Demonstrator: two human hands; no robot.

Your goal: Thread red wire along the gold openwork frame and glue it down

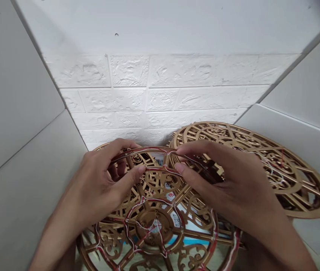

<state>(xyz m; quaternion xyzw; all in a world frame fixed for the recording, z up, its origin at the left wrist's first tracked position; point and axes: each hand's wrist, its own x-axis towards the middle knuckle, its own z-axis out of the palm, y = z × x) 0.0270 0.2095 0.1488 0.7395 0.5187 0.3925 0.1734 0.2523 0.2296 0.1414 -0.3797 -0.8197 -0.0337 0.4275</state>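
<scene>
Both hands [97, 184] pinching red-wired wooden ring [145, 149]

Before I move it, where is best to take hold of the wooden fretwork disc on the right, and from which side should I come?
Probably the outer rim of the wooden fretwork disc, at its far right edge, coming from the right. The rim there looks like a solid, continuous band, while the inside is thin lattice with white and red wires over it, and the right hand is further left.

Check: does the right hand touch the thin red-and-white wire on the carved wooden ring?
Touching: the head view shows the right hand pinching the thin red-and-white wire.
</scene>
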